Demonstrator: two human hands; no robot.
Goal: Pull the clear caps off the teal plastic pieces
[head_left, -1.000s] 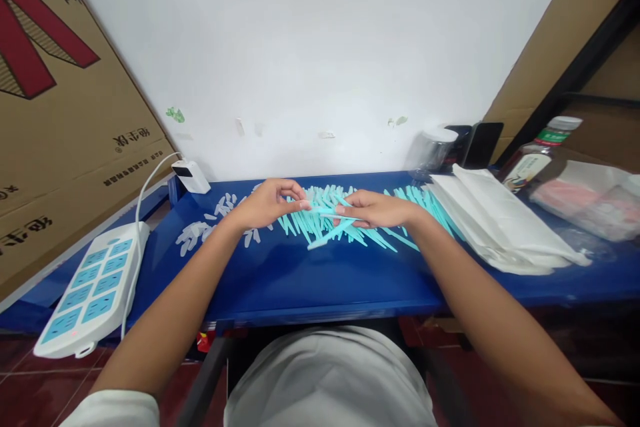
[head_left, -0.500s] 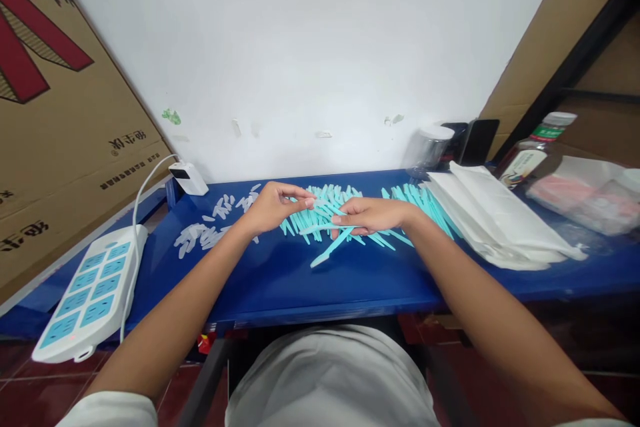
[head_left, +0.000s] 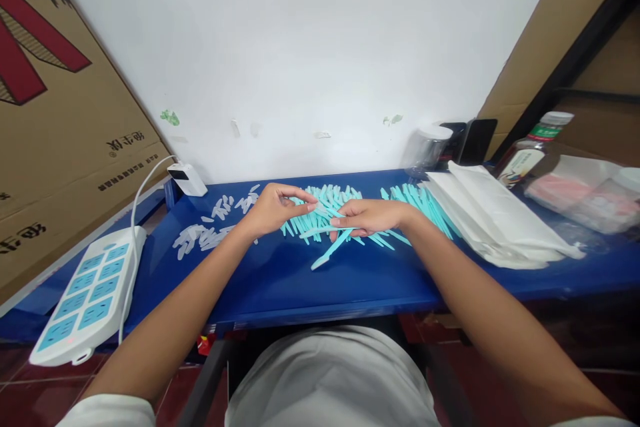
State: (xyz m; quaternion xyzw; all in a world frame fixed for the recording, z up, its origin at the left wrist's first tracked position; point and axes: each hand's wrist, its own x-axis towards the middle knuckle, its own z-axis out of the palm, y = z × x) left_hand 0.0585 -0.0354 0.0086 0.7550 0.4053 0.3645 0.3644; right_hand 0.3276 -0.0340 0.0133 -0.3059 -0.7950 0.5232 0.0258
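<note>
My right hand (head_left: 373, 216) is closed around several turquoise eyebrow razors (head_left: 326, 257), which fan out to the left from its fingers. Close beside it, my left hand (head_left: 274, 209) pinches a small translucent cap (head_left: 319, 207) at the end of one razor; how far the cap sits over the blade is too small to tell. Behind and beneath both hands lies a pile of loose turquoise razors (head_left: 345, 194). Loose translucent caps (head_left: 200, 237) are scattered on the blue table (head_left: 320, 287) to the left of my left hand.
More razors (head_left: 425, 203) lie at the right beside white plastic bags (head_left: 505, 220). Farther right are a bottle (head_left: 525, 157) and a clear bag with pink contents (head_left: 575, 190). A power strip (head_left: 93, 293) and a white charger (head_left: 188, 179) stand left. A white wall is behind.
Both hands stay almost in place. The left fingertips have shifted very slightly towards the right hand, with the cap still pinched at the razor's end.
</note>
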